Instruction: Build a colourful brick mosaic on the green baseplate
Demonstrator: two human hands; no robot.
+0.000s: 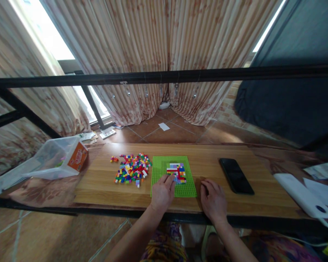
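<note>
A green studded baseplate [157,167] lies on the wooden board, carrying a patch of small coloured building bricks [177,169] in white, red, blue, yellow and lilac. My left hand [163,193] reaches over the plate's near part, thumb and fingertips pinched together at the left edge of the patch. Whatever is between those fingertips is hidden. Just right of the plate, my right hand [213,200] rests on the board with its fingers loosely curled in, and nothing shows in it. Left of the plate spreads a heap of loose bricks [133,168] in many colours.
A black phone [236,175] lies on the wooden board [98,182] at the right. To the left stands a clear plastic box [57,156] with an orange label. A white device [303,194] with a cable sits far right. A black rail [153,77] crosses beyond the board.
</note>
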